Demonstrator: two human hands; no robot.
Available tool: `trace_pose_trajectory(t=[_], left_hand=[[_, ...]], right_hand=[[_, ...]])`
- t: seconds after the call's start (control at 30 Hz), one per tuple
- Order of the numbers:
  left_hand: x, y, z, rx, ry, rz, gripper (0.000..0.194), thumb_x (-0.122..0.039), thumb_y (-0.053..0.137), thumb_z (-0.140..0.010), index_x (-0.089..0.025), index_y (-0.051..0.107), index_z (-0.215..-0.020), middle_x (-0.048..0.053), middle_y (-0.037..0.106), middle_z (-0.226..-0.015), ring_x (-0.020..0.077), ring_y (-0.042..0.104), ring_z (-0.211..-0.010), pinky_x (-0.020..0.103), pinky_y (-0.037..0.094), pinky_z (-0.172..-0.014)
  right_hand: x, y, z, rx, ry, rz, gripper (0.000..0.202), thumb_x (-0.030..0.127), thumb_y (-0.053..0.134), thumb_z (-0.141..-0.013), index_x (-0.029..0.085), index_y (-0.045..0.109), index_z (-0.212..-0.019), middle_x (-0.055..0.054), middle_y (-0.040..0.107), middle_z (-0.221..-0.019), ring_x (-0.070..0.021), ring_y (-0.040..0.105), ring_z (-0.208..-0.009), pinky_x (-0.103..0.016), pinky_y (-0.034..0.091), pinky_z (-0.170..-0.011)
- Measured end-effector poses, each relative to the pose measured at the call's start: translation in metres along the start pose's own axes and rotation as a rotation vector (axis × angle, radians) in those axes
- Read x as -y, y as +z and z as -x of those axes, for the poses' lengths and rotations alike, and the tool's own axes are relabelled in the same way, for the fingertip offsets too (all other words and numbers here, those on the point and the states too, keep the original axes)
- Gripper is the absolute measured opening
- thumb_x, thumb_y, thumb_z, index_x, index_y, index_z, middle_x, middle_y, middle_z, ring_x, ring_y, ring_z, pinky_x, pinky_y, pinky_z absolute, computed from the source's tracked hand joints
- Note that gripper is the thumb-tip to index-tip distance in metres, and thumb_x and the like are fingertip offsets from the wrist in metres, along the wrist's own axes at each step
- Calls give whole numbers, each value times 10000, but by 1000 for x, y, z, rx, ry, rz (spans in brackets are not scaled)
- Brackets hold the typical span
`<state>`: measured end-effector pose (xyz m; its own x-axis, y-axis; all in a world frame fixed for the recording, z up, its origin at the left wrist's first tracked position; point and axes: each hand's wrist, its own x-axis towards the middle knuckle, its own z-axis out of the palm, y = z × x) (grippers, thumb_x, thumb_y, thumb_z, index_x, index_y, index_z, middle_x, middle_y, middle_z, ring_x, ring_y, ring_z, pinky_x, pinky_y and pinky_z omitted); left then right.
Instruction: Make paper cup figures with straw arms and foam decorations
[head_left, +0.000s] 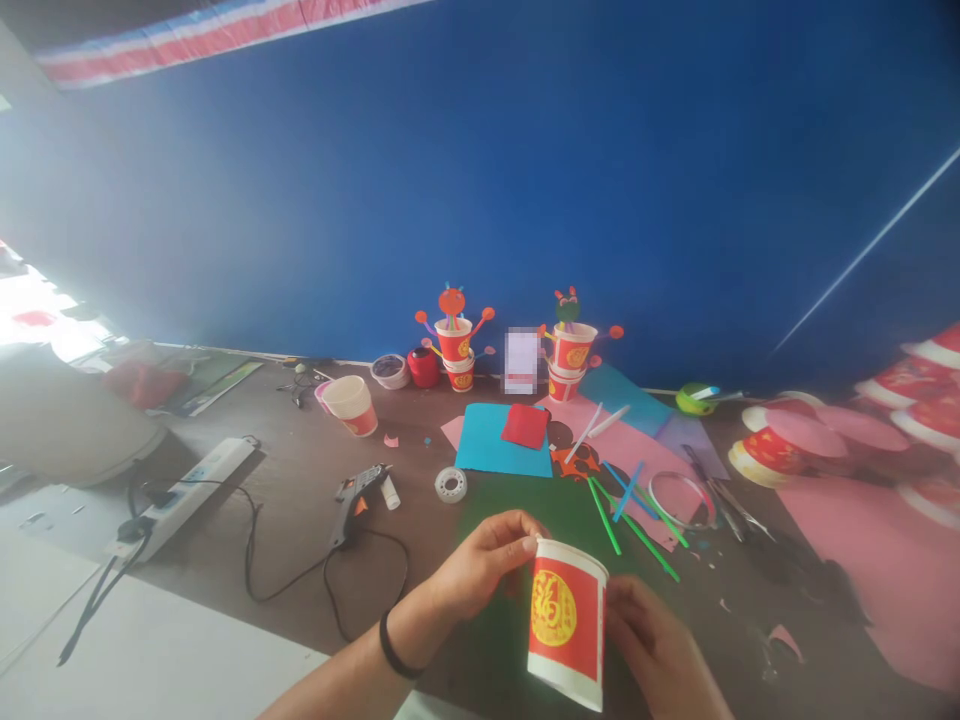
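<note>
Through the head camera I see a blue wall (480, 200) behind a dark counter (285, 450). A green sheet (487, 510) and one bright blue sheet (487, 440) lie flat, overlapping near the middle. One power strip (199, 490) sits at left, probably so its cord reaches the glue gun.

Two cup figures (455, 343) (574, 348) stand upright at the back, likely to leave room in front; each has two stacked paper cups and one cut-out head.

Low in view, my left hand (491, 560) pinches the rim of one red-and-white cup (589, 630), while my right hand (652, 640) grips its side. I judge the two-sided hold steadies it, slightly tilted, nearest me. Its yellow emblem faces the camera.

One glue gun (352, 505) lies on its side, apparently within easy reach. Smaller are one tape roll (441, 485) and at least three green strips (604, 515).
</note>
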<state>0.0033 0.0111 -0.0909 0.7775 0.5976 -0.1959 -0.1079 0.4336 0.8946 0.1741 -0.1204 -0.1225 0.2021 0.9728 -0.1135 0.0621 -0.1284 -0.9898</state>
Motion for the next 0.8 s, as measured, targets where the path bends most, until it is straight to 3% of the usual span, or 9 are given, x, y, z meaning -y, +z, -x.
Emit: trace_pose_trajectory(t=[0.13, 0.37, 0.57, 0.8], left_hand=[[4, 0, 0, 17, -26, 62, 306, -426, 652, -761, -153, 534, -832, -43, 467, -601, 31, 391, -432, 129, 292, -370], [-2, -2, 0, 42, -17, 99, 293, -416, 633, -782, -163, 502, -853, -34, 498, -621, 42, 444, -426, 135, 318, -371], [-4, -3, 2, 31, -80, 175, 279, -393, 667, -753, -152, 544, -825, -21, 540, -610, 53, 478, -421, 141, 333, -368], [-4, 2, 6, 0, -168, 246, 250, -343, 701, -708, -132, 568, -692, -35, 484, -517, 56, 452, -382, 146, 347, -316]], right_hand=[[-1, -1, 0, -7, 17, -4, 274, 453, 512, -855, 187, 576, -855, -54, 668, -822, -197, 641, -801, -265, 502, -708], [-7, -4, 4, 26, 0, 59, 265, 424, 483, -881, 182, 575, -821, -16, 628, -663, -153, 600, -646, -236, 462, -634], [-13, -5, 4, 42, -24, 46, 242, 410, 507, -874, 188, 589, -822, -22, 632, -701, -151, 601, -669, -231, 464, -643], [-8, -1, 7, -21, -28, -63, 231, 416, 579, -823, 195, 640, -790, -48, 669, -767, -176, 631, -746, -225, 490, -645]])
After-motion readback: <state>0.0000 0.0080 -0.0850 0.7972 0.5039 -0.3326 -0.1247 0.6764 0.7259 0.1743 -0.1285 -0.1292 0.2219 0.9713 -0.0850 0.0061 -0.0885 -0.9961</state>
